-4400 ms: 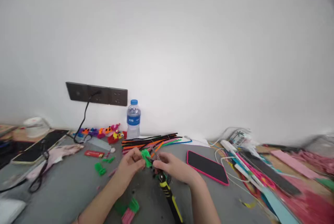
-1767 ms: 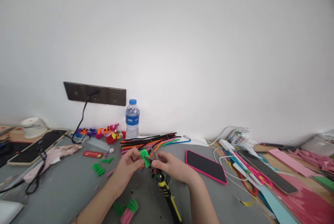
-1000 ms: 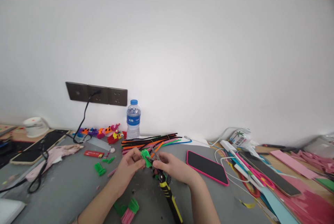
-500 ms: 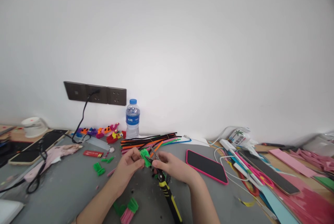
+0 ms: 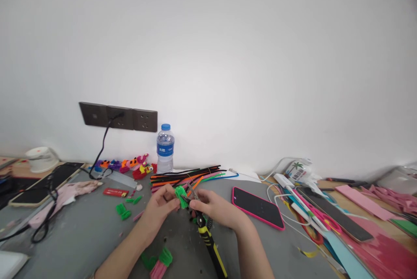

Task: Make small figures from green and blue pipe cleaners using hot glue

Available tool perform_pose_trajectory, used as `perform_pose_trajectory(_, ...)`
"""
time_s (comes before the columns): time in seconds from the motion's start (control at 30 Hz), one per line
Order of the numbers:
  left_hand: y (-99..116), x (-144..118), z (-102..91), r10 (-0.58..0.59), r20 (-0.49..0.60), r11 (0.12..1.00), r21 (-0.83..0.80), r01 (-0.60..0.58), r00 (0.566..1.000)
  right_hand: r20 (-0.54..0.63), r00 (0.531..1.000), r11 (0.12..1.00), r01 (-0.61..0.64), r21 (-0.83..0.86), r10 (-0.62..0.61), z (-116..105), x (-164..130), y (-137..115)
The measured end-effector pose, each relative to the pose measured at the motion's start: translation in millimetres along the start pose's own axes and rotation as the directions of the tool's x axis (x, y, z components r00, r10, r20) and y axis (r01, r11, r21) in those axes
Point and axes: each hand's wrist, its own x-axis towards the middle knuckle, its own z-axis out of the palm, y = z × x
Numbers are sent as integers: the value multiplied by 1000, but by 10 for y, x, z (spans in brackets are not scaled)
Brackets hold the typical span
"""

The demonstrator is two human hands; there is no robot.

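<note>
My left hand (image 5: 161, 207) pinches a folded bundle of fuzzy green pipe cleaners (image 5: 181, 196) between thumb and fingers. Close beside it, my right hand (image 5: 213, 207) is closed around the head of the pliers (image 5: 208, 242), its thumb in front of the metal. The black and yellow handles slope down toward me, outside the palm. The plier jaws reach up to the green bundle; whether they bite into it I cannot tell. Below my left hand lies a green and pink pipe-cleaner piece (image 5: 162, 263). Small green pieces (image 5: 123, 211) rest on the grey mat to the left.
Behind my hands lies a pile of coloured pipe cleaners (image 5: 182, 178), with a water bottle (image 5: 165, 149) by the wall. A pink-cased phone (image 5: 258, 208) is to the right, near white cables and pink scissors (image 5: 327, 220). At left are another phone (image 5: 48, 183) and a red strip (image 5: 115, 192).
The view has shifted very slightly. Both hands, the green bundle and the pliers keep practically the same positions.
</note>
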Motion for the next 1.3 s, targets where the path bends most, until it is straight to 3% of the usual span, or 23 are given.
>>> perform_pose_trajectory(0.8, -9, -4, -4, 17, 1, 1000, 23, -17, 1000, 41, 999, 1000, 5, 14, -6, 0, -6, -43)
perform_pose_trajectory(1.1, 22, -20, 20, 1, -14, 1000, 29, -1, 1000, 26, 1000, 1000, -2, -6, 2, 2, -11, -40)
perform_pose_trajectory(1.3, 41, -22, 43, 8, -26, 999, 38, -7, 1000, -26, 998, 997, 63, 37, -62, 6, -30, -112)
